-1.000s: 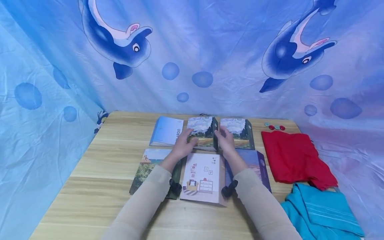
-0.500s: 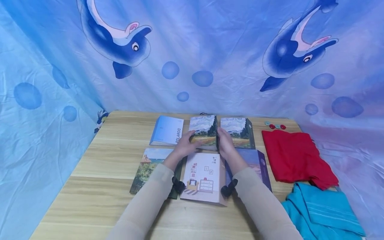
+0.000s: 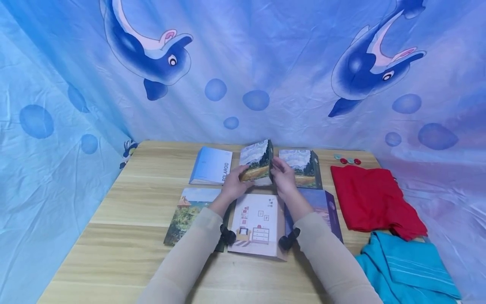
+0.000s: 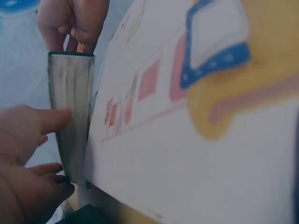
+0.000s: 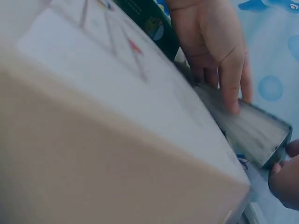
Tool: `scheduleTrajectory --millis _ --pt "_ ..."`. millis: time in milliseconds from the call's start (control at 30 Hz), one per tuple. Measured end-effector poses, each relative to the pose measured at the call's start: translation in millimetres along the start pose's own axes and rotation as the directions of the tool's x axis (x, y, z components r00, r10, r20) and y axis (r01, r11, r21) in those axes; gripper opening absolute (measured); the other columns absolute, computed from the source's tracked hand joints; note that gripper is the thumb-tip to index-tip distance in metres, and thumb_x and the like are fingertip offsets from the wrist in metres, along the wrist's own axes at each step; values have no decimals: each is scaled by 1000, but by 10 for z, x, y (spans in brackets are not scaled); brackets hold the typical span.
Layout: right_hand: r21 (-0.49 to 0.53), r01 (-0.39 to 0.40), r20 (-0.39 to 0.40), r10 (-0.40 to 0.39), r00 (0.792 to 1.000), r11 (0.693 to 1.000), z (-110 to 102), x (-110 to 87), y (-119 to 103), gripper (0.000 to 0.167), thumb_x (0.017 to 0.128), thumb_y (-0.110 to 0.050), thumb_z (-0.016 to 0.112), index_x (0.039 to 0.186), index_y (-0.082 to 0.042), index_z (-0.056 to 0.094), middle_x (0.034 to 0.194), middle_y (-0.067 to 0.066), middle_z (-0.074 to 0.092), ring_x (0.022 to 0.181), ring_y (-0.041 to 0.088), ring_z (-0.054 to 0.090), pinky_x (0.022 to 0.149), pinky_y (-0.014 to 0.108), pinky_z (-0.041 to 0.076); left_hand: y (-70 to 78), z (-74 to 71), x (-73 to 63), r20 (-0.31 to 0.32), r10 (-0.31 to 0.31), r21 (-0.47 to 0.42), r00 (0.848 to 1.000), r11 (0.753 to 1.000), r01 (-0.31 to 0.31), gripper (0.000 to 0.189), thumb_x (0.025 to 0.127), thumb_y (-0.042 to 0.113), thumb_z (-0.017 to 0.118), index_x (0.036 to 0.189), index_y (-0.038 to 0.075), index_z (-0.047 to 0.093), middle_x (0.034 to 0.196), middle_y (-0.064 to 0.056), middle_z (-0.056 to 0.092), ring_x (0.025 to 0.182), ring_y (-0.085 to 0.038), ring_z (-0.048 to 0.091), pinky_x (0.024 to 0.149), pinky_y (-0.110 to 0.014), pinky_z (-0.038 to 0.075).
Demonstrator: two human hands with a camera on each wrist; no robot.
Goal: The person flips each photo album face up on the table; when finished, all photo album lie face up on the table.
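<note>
In the head view, both hands hold a thick photo album (image 3: 256, 160) with a landscape painting on its cover, tilted with its right side higher. My left hand (image 3: 234, 182) grips its lower left corner; in the left wrist view the thumb (image 4: 58, 120) lies across the page edges. My right hand (image 3: 284, 175) pinches the dark spine side, and its fingers (image 5: 280, 182) show at the album's end in the right wrist view. A matching landscape album (image 3: 300, 166) lies just right of it, and a blue POLAROID album (image 3: 212, 164) to the left.
Nearer on the wooden table (image 3: 114, 236) lie a garden-picture album (image 3: 190, 215), a white album (image 3: 256, 223) with furniture drawings and a purple album (image 3: 322, 207). On the right are a red cloth (image 3: 376, 198), a teal cloth (image 3: 414, 270) and several small discs (image 3: 350, 161).
The held landscape album has gone from lying nearly flat to tilting, its right side rising. My right hand has come up slightly with the spine; the other albums stay put.
</note>
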State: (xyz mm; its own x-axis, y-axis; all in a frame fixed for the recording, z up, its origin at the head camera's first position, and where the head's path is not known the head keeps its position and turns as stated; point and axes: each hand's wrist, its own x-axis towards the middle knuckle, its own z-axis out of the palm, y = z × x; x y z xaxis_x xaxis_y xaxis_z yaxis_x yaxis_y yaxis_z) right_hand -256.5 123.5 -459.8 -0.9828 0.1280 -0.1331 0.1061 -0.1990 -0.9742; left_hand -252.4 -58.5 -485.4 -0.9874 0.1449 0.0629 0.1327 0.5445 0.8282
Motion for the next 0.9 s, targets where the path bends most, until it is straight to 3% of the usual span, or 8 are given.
scheduleTrajectory --millis 133,367,633,767,900 --pt "21 -12 -1 12 1000 1000 1 6 1 54 98 6 56 149 -4 47 150 17 49 138 28 48 110 35 45 -5 2 -9 7 31 2 999 1000 -31 66 93 21 75 152 14 48 155 -13 45 144 -34 39 120 -47 30" --pt "95 -105 95 96 991 990 54 -75 -113 53 105 -13 54 155 -6 38 156 14 42 137 29 48 113 38 41 -26 43 -32 39 61 -65 997 996 -58 65 98 23 69 156 13 40 155 -16 45 141 -34 43 118 -45 34" --pt "72 -92 42 89 995 993 98 -151 -185 54 107 -16 51 158 -15 36 157 8 42 129 29 54 108 39 47 151 43 -81 66 67 -135 996 989 -58 69 99 26 66 159 19 34 157 -15 42 140 -31 45 115 -43 38" --pt "33 -37 22 37 999 999 113 -166 -197 52 103 -14 52 155 -14 43 153 9 48 125 30 57 106 42 48 252 29 -95 71 96 -243 993 967 -76 71 99 20 66 160 24 32 160 -12 37 142 -29 43 114 -37 40" --pt "-32 30 -3 -31 1000 999 123 -178 -214 52 97 -12 56 149 -14 51 146 10 55 123 29 58 105 43 48 295 30 -91 85 142 -386 986 917 -99 73 98 10 65 160 26 31 163 -9 33 145 -26 40 113 -27 39"
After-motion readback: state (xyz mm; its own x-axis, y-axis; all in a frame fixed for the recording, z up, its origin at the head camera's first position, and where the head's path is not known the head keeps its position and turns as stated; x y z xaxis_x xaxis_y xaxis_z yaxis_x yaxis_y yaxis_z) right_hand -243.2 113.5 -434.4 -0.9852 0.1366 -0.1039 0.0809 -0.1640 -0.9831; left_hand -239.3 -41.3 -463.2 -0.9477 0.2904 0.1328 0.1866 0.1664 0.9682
